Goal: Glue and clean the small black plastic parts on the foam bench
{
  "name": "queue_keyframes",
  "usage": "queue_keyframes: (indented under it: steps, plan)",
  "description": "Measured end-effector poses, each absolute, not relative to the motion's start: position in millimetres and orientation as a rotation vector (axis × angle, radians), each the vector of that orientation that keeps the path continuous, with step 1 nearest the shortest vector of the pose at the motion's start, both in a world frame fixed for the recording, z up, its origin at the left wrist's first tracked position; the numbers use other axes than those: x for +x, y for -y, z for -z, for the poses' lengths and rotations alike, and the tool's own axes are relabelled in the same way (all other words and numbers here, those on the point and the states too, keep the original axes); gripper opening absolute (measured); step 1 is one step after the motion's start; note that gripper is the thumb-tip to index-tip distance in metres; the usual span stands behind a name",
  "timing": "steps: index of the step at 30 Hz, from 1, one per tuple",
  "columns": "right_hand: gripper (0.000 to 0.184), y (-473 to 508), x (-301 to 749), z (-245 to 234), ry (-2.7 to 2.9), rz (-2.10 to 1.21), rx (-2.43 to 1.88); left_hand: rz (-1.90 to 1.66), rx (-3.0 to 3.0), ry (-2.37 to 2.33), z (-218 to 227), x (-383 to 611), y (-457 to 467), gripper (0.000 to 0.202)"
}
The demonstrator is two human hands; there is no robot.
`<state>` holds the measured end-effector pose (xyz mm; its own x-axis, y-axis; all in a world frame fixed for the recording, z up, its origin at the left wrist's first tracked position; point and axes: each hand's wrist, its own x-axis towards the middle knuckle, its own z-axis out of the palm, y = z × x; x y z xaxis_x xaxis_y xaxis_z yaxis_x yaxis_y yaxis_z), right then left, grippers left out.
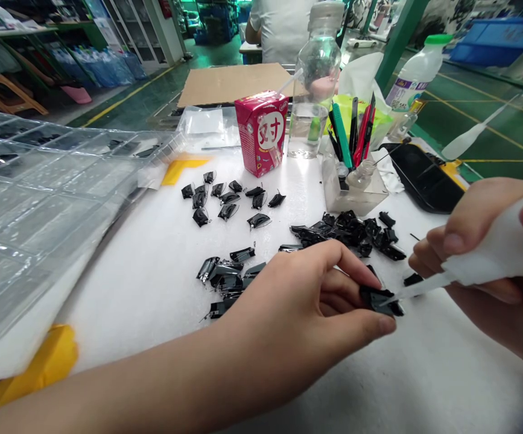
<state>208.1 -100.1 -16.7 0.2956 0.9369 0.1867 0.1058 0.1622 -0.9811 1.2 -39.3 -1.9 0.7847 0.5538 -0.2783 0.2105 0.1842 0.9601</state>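
Note:
My left hand [301,307] pinches a small black plastic part [379,299] between thumb and fingers. My right hand [464,241] is wrapped round a white squeeze bottle [500,247]. The bottle's thin nozzle [419,286] points left and its tip meets the black part, or lies just in front of it. Behind my hands a heap of black parts [347,232] lies on the white table surface [152,289]. Another cluster of black parts [225,277] is left of my left hand, partly hidden by it. Farther back, several black parts with clear pieces [228,211] are spread out singly.
A clear compartment tray [53,193] fills the left side. At the back stand a red drink carton [262,132], a clear bottle [310,114], a holder [356,196] with pens and tweezers, and a green-capped bottle [417,75]. A black tray [424,178] lies at the right.

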Motion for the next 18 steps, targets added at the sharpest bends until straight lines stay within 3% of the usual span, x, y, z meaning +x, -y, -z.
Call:
queue_keyframes:
  steps: [18]
  plan:
    - [0.035, 95.6, 210.9, 16.3, 1.201, -0.786, -1.186, -0.253, 1.397, -0.693, 2.6, 2.3, 40.3, 0.018]
